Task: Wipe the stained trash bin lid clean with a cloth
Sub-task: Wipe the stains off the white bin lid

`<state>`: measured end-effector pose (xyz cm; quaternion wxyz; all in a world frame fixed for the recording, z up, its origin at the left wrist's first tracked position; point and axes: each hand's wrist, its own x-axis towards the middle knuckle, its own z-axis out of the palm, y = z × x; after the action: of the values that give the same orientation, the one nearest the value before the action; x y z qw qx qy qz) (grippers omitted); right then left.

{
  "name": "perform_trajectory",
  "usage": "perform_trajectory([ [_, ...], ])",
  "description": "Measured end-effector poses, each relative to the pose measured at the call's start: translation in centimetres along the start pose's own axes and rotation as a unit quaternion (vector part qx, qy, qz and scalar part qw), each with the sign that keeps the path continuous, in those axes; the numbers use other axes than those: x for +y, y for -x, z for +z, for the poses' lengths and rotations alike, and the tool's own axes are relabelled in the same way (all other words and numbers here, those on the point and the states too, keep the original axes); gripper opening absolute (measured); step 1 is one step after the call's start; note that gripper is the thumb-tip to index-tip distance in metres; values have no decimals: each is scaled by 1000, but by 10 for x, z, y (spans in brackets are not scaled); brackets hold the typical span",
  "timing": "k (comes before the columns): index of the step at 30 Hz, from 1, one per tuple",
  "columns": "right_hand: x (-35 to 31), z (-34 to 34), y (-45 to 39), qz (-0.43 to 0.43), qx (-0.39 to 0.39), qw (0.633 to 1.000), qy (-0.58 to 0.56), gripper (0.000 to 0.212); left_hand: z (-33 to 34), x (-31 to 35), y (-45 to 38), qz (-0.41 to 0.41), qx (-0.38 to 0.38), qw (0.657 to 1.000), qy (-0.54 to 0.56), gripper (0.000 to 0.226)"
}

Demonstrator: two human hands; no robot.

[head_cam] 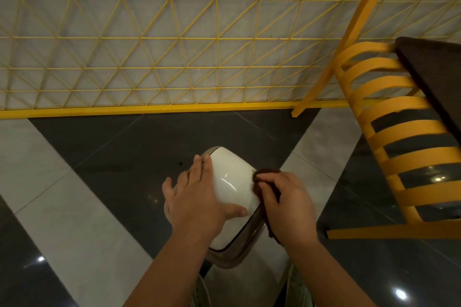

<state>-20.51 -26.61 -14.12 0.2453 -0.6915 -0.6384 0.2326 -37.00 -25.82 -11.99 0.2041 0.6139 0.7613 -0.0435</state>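
**Lid Wiping: Hand and Cloth Position**

Your left hand (199, 197) lies flat on the white trash bin lid (234, 182), fingers straight and spread, the thumb reaching across the lid's near part. It presses the lid's left side; it does not curl round anything.

Your right hand (287, 204) grips the dark brown cloth (265, 176). The fingers are curled over the cloth, and the cloth shows beyond the fingertips and again below the heel of the hand. The cloth touches the lid's right edge, just beside the brown rim (239, 254) of the bin.

The lid sits between your two hands, its glossy surface catching a streak of light. A small dark spot (254, 171) shows on the lid edge just left of your right fingertips.

Beyond your hands lies a floor (74, 207) of dark and pale tiles, then a yellow wire grid panel (174, 45). To the right of your right hand stands a yellow slatted chair (399, 144), with a dark tabletop (434, 67) above it.
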Motion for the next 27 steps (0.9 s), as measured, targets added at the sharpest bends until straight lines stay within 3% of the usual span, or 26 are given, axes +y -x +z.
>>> perform_trajectory([
  [4,-12,4,-10,-105,-19,991,76,19,3,-1,-4,3,8,1000,2,128],
  [9,11,6,-36,124,-58,987,-90,19,3,-4,-5,9,7,1000,-1,129],
  [11,16,4,-31,139,-51,985,-92,19,2,-4,-7,12,5,1000,3,129],
  [16,-15,6,-21,-80,-33,996,32,18,0,-2,-10,16,6,1000,10,129],
  [18,-23,11,-31,-104,-39,993,49,18,2,-3,-9,21,8,1000,10,128],
  [24,5,14,-50,134,-67,985,-86,20,2,-7,-10,26,3,1000,12,130],
  [25,9,11,-46,154,-71,981,-91,20,1,-7,-12,28,1,1000,12,130],
  [27,9,8,-33,111,-47,991,-53,19,-1,-8,-15,32,-3,999,11,130],
])
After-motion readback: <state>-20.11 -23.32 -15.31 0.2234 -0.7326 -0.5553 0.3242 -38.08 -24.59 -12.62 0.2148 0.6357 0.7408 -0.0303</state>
